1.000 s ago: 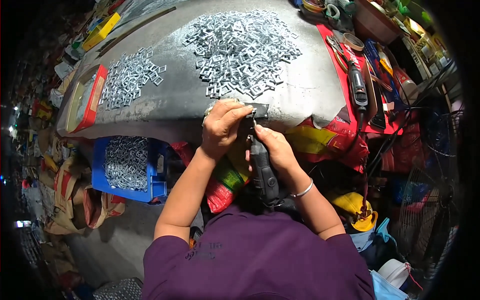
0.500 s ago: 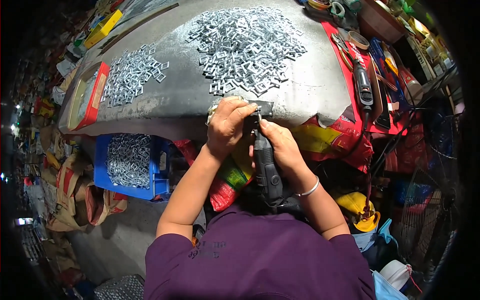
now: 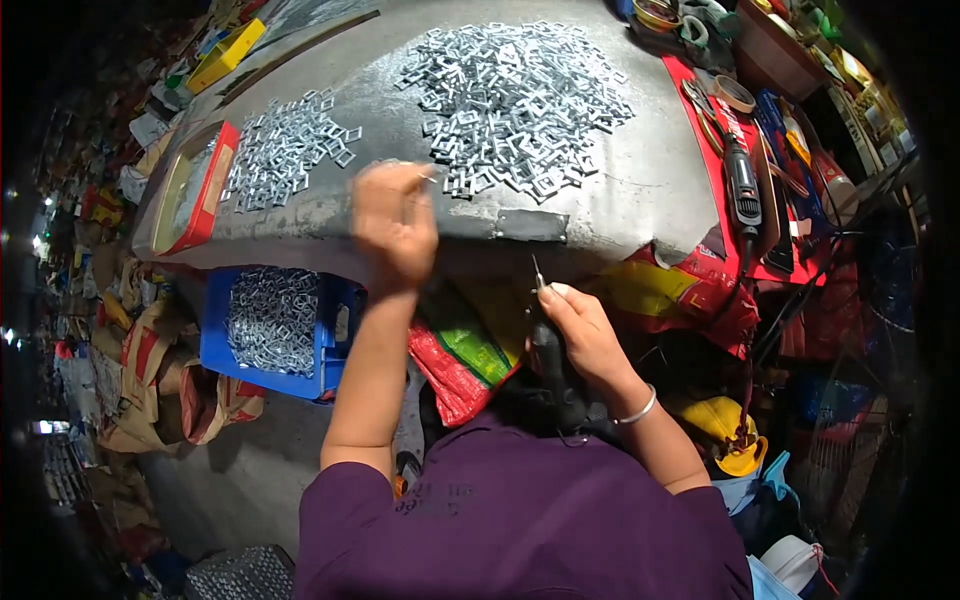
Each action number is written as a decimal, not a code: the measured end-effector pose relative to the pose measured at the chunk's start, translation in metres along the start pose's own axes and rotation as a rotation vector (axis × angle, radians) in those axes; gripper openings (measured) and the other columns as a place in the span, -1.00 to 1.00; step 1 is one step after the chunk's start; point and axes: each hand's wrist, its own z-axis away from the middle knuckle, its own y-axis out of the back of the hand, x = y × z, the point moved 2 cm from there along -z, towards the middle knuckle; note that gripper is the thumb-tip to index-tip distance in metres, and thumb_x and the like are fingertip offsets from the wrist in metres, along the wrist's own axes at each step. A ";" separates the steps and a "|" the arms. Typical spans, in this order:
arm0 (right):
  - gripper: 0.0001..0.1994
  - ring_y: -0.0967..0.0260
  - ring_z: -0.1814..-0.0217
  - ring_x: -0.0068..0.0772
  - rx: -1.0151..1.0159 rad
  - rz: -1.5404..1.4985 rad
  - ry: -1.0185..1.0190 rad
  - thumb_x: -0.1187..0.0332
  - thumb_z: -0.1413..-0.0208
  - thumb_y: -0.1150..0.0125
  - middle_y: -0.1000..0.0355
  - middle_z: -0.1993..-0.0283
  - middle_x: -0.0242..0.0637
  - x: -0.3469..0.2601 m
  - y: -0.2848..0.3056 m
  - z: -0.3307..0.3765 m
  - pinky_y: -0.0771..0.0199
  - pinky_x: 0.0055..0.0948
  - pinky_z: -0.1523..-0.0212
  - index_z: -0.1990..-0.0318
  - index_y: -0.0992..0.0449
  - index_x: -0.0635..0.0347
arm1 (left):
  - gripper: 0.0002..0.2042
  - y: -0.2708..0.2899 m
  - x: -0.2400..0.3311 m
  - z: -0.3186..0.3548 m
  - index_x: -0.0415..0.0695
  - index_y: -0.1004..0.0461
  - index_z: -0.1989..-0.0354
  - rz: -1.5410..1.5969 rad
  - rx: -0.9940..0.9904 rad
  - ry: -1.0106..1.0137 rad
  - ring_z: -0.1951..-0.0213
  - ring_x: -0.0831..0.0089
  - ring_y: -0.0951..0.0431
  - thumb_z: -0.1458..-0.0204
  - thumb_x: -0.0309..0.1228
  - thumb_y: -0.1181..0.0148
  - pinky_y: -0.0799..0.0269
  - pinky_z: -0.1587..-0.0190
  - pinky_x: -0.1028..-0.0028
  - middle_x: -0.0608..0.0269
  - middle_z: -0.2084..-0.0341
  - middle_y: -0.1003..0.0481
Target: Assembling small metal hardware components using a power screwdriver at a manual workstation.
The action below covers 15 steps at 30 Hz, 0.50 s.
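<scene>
My right hand (image 3: 583,335) grips a black rotary hand tool (image 3: 551,360) below the table's front edge, its thin bit pointing up. My left hand (image 3: 394,222) is raised over the grey metal table (image 3: 650,190), blurred, pinching a small silver metal piece (image 3: 428,178) at its fingertips. It hovers just left of a big heap of small square silver metal pieces (image 3: 515,100). A smaller spread of the same pieces (image 3: 285,148) lies further left.
A blue crate (image 3: 275,325) holding more metal pieces sits under the table at left. A red-rimmed tray (image 3: 195,190) rests on the table's left end. Another black rotary tool (image 3: 742,185) lies on a red mat (image 3: 700,130) at right, among tape rolls. Coloured bags hang below the table.
My hands were together at the table's front edge, working the tool on a piece. Now the left hand has swung up and left over the table while the right has dropped down with the tool.
</scene>
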 end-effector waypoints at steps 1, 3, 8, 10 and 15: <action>-0.71 -0.35 0.68 -0.50 0.001 -0.030 -0.025 0.15 -0.43 0.01 -0.49 0.54 -0.25 -0.001 0.000 0.001 -0.35 -0.57 0.61 0.26 -0.41 0.17 | -0.80 0.012 -0.015 -0.012 -0.11 -0.62 0.15 -0.163 0.162 0.006 0.14 0.27 -0.49 -0.03 -0.54 -0.25 -0.40 -0.04 0.30 0.23 0.27 -0.58; -0.73 -0.34 0.68 -0.51 0.000 -0.087 -0.082 0.18 -0.43 0.00 -0.49 0.54 -0.25 -0.002 -0.001 0.004 -0.34 -0.57 0.61 0.26 -0.41 0.17 | -0.82 0.020 -0.020 -0.023 -0.11 -0.62 0.18 -0.217 0.057 0.092 0.14 0.29 -0.48 -0.03 -0.51 -0.29 -0.38 -0.05 0.33 0.24 0.25 -0.57; -0.75 -0.34 0.67 -0.50 -0.004 -0.078 -0.020 0.20 -0.42 -0.02 -0.50 0.54 -0.25 0.000 -0.012 -0.002 -0.35 -0.56 0.61 0.25 -0.41 0.17 | -0.84 -0.013 -0.025 -0.009 -0.10 -0.62 0.21 -0.187 -0.334 0.179 0.17 0.33 -0.47 -0.02 -0.41 -0.36 -0.39 0.02 0.38 0.28 0.25 -0.56; -0.75 -0.35 0.67 -0.50 0.013 -0.068 0.009 0.20 -0.42 -0.02 -0.50 0.54 -0.24 -0.001 -0.009 -0.001 -0.35 -0.55 0.61 0.25 -0.41 0.17 | -0.83 -0.019 -0.019 -0.008 -0.11 -0.62 0.22 -0.034 -0.363 0.344 0.23 0.32 -0.50 -0.01 -0.42 -0.37 -0.42 0.11 0.40 0.28 0.30 -0.58; -0.73 -0.36 0.68 -0.46 0.048 -0.128 -0.066 0.17 -0.42 -0.01 -0.50 0.53 -0.22 -0.001 0.011 0.001 -0.38 -0.53 0.62 0.24 -0.42 0.17 | -0.85 -0.028 0.039 0.011 -0.15 -0.65 0.24 0.282 -0.308 0.302 0.30 0.28 -0.53 0.02 -0.54 -0.35 -0.46 0.18 0.42 0.26 0.34 -0.60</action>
